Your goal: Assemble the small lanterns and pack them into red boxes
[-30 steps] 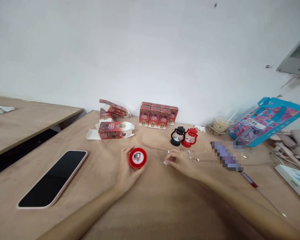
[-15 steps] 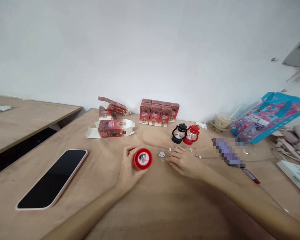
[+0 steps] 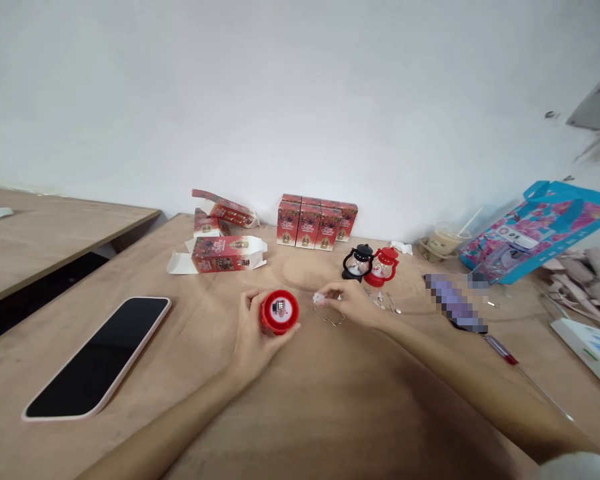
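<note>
My left hand [image 3: 253, 340] is wrapped round a red lantern [image 3: 280, 312], whose round base faces me. Inside its red rim shows a pale disc with small dark and metallic parts. Between the thumb and fingers of my right hand [image 3: 347, 301] is a small white plastic piece [image 3: 319, 299]. Just below those fingers, bent thin wires [image 3: 334, 323] lie on the table. Past my right hand stand a black mini lantern [image 3: 358, 261] and a red mini lantern [image 3: 384, 266]. Small metal bits [image 3: 391, 303] are scattered in front of them.
Several red printed boxes [image 3: 309, 225] stand by the wall, with opened boxes [image 3: 221, 254] to their left. A phone [image 3: 100, 360] lies at left. On the right are a screwdriver [image 3: 503, 350], a drink cup [image 3: 445, 240] and a blue floral bag [image 3: 535, 233].
My right hand has lifted the small white piece off the table and moved slightly left, towards the red lantern. My left hand keeps its hold on the lantern. The view has shifted slightly.
</note>
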The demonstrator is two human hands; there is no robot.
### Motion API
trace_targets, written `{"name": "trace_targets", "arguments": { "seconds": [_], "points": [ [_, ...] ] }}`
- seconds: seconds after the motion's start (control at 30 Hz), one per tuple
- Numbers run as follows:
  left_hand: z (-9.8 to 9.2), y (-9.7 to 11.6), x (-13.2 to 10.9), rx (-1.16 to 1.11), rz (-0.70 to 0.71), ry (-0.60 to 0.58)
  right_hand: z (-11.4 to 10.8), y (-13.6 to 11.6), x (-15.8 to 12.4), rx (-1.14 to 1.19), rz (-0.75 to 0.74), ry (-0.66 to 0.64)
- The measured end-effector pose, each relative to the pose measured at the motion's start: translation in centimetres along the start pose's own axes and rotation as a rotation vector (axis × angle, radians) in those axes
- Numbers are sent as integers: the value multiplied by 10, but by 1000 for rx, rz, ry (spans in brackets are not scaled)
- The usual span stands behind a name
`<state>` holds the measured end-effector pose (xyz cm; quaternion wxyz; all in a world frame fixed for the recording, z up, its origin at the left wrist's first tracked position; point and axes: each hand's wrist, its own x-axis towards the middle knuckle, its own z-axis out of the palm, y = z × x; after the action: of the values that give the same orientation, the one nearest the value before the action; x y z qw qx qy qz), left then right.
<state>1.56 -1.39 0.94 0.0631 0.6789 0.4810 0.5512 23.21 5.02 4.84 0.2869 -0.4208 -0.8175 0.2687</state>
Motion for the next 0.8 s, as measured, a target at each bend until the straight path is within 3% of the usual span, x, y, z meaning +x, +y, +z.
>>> {"name": "trace_targets", "arguments": {
  "seconds": [0.07,0.13,0.2,0.3,0.47,0.8],
  "points": [
    [0,0,0,14,-5,3,1,-19,-5,166,29,154],
    [0,-1,-1,33,6,6,3,-42,-9,219,-54,283],
    [0,-1,-1,50,25,14,5,-63,-13,149,-242,331],
    [0,-2,-1,64,67,28,11,-82,-15,-106,-524,302],
    [2,-5,-3,72,110,35,26,-86,-19,-442,-674,338],
    [2,-2,-3,38,56,18,31,-81,-20,-469,-731,346]
  ]
}}
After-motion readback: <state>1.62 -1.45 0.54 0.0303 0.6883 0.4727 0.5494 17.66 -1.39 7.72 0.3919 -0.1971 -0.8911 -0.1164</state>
